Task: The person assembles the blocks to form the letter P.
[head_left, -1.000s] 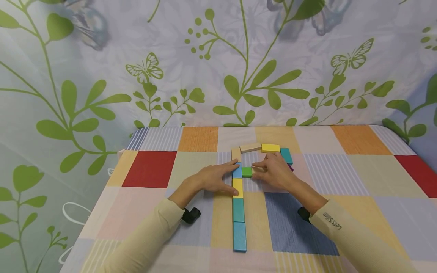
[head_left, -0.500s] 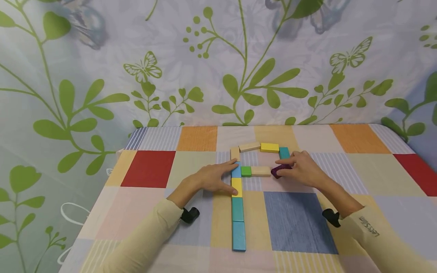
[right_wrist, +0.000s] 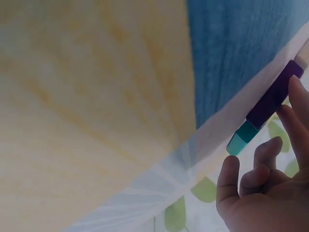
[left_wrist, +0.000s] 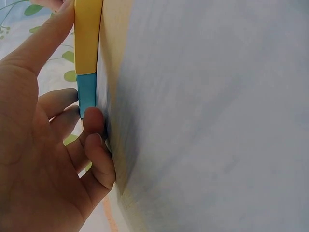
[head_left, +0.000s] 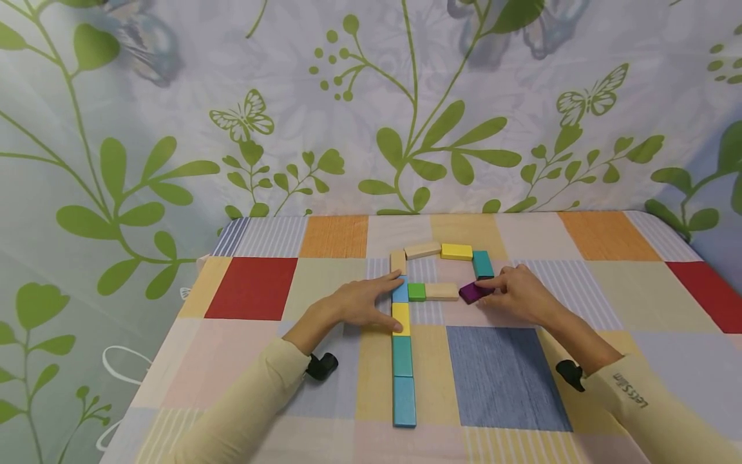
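Fingertips of my left hand (head_left: 362, 303) rest on a blue block (head_left: 400, 290) and, with the thumb, on a yellow block (head_left: 400, 318) in a column of flat wooden blocks. My right hand (head_left: 518, 293) pinches a purple block (head_left: 472, 293) between thumb and index finger; its other fingers are loosely bent in the right wrist view. The purple block lies at a slant, between a plain wooden block (head_left: 442, 292) on its left and a teal block (head_left: 482, 264) behind it. A green block (head_left: 416, 292) joins the plain block to the column.
Two teal-blue blocks, a nearer one (head_left: 404, 402) and one beyond it (head_left: 402, 356), extend the column toward me. At the back, a plain block (head_left: 423, 250) and a yellow block (head_left: 456, 252) form the top row. A patchwork cloth (head_left: 510, 380) covers the table, before a leaf-patterned curtain (head_left: 324, 129).
My right hand has left the plain block beside the green one and moved right to the purple block, which has turned and shifted slightly. The left hand stays in place.
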The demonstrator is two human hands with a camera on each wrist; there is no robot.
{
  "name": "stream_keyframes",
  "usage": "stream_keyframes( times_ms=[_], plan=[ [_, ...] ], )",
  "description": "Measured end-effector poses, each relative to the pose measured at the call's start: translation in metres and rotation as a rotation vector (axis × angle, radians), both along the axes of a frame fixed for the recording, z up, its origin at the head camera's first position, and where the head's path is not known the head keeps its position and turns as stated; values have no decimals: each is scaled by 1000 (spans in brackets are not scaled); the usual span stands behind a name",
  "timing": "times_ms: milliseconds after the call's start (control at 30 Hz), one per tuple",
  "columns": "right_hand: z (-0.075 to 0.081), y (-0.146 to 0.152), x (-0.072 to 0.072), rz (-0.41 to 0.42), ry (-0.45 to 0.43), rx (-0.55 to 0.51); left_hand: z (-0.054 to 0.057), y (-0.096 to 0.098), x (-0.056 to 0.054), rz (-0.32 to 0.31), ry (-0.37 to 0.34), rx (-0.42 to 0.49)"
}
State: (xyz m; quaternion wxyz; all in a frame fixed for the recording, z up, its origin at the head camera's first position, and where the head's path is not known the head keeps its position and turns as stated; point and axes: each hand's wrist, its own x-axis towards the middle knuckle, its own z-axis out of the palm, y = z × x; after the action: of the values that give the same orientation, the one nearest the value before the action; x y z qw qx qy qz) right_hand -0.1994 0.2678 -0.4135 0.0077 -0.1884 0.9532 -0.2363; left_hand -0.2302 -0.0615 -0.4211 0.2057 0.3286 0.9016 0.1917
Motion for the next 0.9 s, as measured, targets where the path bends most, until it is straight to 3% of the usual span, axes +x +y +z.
stream_keyframes(
  times_ms=[367,900],
  plan=[
    [-3,-7,2,-40,45,41,-2,-1,-1,-6,2,5],
    [-5,-7,3,-39,85,3,1,0,0,5,-4,5]
  ],
)
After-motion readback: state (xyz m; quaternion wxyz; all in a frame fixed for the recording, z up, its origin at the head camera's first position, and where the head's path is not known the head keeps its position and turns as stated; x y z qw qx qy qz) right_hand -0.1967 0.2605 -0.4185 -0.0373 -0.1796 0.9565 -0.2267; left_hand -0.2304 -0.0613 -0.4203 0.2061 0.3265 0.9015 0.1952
